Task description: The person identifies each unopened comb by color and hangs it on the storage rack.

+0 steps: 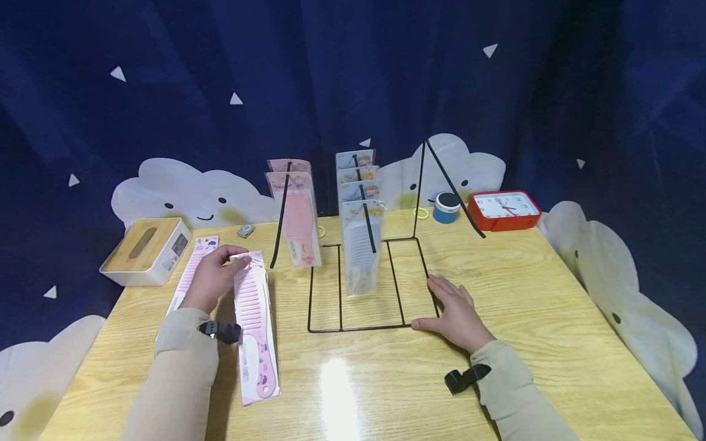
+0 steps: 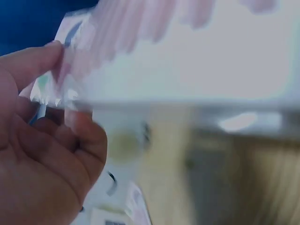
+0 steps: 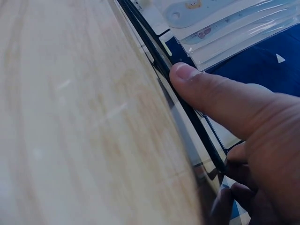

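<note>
My left hand (image 1: pixel 215 278) pinches the top end of a pink comb (image 1: pixel 256 331) in a clear packet, thumb on one face and fingers behind. In the left wrist view this packaged comb (image 2: pixel 187 61) looks large and blurred, stretching away from the fingers. My right hand (image 1: pixel 455 309) holds the front right corner of a black wire display rack (image 1: pixel 366 329), its thumb on the front bar and its fingers at the side bar. Packaged pink combs (image 1: pixel 298 220) hang from the rack's left hook, and several packaged blue combs (image 1: pixel 361 251) from the middle one.
Another packaged pink comb (image 1: pixel 190 266) lies partly under the left forearm. Behind it is a tissue box (image 1: pixel 144 251). A small grey clip-like item (image 1: pixel 246 230), a blue-and-white cylinder (image 1: pixel 446 208) and a red clock (image 1: pixel 504 210) line the back. The rack's right hook (image 1: pixel 455 188) juts forward.
</note>
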Action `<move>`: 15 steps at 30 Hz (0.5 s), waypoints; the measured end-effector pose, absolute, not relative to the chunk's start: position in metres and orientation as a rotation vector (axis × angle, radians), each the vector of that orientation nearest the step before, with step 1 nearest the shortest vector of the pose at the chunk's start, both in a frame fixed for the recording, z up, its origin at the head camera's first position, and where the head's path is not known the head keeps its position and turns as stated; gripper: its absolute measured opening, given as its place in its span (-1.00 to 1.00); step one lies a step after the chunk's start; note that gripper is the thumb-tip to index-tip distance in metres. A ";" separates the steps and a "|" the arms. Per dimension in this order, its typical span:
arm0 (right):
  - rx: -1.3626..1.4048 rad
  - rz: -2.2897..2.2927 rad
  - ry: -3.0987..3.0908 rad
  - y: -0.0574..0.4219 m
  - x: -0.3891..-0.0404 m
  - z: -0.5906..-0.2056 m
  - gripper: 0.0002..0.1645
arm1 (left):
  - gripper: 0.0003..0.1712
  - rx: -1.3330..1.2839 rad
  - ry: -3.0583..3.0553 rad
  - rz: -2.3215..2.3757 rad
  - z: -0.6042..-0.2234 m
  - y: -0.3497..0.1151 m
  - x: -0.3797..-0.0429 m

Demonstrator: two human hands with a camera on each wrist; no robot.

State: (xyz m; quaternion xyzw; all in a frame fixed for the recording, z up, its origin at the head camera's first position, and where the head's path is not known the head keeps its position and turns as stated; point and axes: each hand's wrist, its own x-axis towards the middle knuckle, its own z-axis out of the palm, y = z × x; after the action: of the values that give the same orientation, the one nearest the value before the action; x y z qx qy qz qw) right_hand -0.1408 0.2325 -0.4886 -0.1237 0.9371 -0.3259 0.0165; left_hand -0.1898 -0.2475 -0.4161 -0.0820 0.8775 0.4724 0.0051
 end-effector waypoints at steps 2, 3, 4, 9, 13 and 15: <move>-0.389 -1.024 2.911 0.233 -0.141 -0.488 0.30 | -0.57 -0.265 2.698 1.659 -0.407 -0.240 -0.180; -0.389 -1.026 2.910 0.233 -0.141 -0.488 0.30 | -0.58 -0.253 2.685 1.730 -0.402 -0.236 -0.175; -0.391 -1.027 2.910 0.233 -0.141 -0.488 0.30 | -0.60 -0.235 2.670 1.797 -0.398 -0.231 -0.170; -0.386 -1.022 2.911 0.233 -0.140 -0.488 0.31 | -0.78 -0.066 2.654 2.021 -0.375 -0.209 -0.141; -0.376 -1.023 2.906 0.232 -0.140 -0.488 0.30 | -0.81 0.134 2.692 2.076 -0.356 -0.192 -0.117; -0.379 -1.024 2.908 0.232 -0.141 -0.488 0.30 | -0.84 0.251 2.752 2.049 -0.347 -0.184 -0.105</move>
State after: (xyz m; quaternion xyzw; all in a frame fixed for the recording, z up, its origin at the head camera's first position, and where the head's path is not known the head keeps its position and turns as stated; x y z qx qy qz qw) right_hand -0.1405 0.2321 -0.4879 -0.1221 0.9360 -0.3296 0.0178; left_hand -0.1051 -0.1837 -0.3467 0.0723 0.7910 0.5890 -0.1487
